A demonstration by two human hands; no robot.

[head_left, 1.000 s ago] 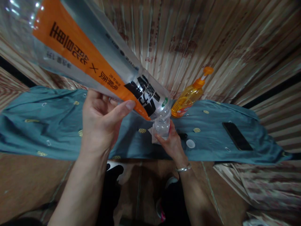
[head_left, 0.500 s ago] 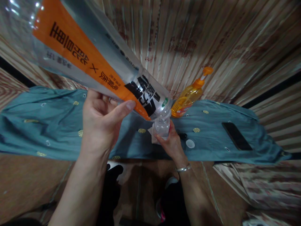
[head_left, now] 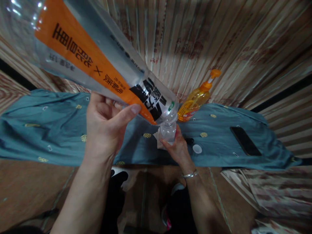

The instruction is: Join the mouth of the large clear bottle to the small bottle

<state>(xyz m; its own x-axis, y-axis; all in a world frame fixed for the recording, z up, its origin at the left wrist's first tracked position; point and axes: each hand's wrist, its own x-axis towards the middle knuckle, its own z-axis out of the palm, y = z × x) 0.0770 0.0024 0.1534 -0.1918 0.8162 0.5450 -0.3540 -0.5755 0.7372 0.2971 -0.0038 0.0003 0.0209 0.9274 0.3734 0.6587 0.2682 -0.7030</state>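
Observation:
A large clear plastic bottle [head_left: 97, 61] with an orange and silver label is tilted, its mouth pointing down to the right. My left hand [head_left: 107, 123] grips it from below, thumb pressed on the label near the shoulder. Under its mouth is a small clear container [head_left: 168, 131], which my right hand [head_left: 176, 146] holds with the fingers wrapped round it. The bottle's mouth meets the top of the container; whether they touch or liquid flows I cannot tell. A white piece like paper [head_left: 159, 143] lies behind my right fingers.
An orange pump bottle [head_left: 195, 100] stands behind my right hand on the teal patterned cloth [head_left: 136, 146]. A white round cap [head_left: 197, 149] and a small black object [head_left: 189, 141] lie beside my wrist. Further right is a black phone [head_left: 245, 140]. A striped curtain [head_left: 185, 42] hangs behind.

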